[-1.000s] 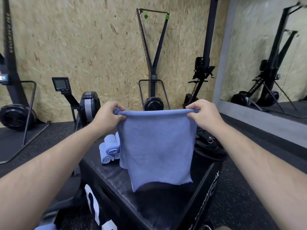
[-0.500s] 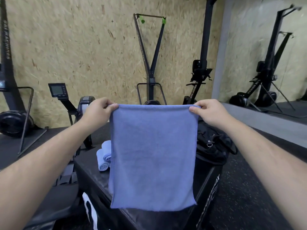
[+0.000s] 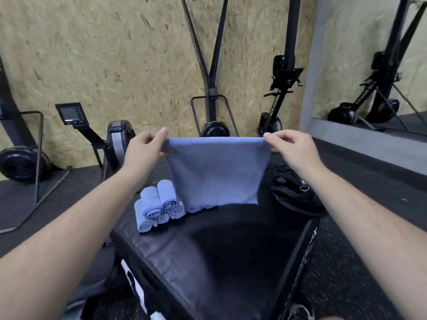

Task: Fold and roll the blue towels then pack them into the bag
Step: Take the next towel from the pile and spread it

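Note:
A blue towel [image 3: 216,172] hangs in the air above the black padded box [image 3: 208,257], folded so that it looks short. My left hand [image 3: 144,150] pinches its upper left corner and my right hand [image 3: 292,146] pinches its upper right corner. Its lower edge hangs just above the far part of the box top. Several rolled blue towels [image 3: 157,204] lie stacked on the box to the left, under my left hand. A black bag [image 3: 294,192] sits on the box's far right corner, under my right wrist.
Rowing and ski machines [image 3: 115,139] stand along the chipboard wall behind the box. A mirror [image 3: 379,61] covers the right wall. Dark rubber floor [image 3: 346,262] surrounds the box.
The towel hangs much shorter than half a second ago, now doubled over. Both hands have moved forward and lower over the far side of the box. The camera tilts further down.

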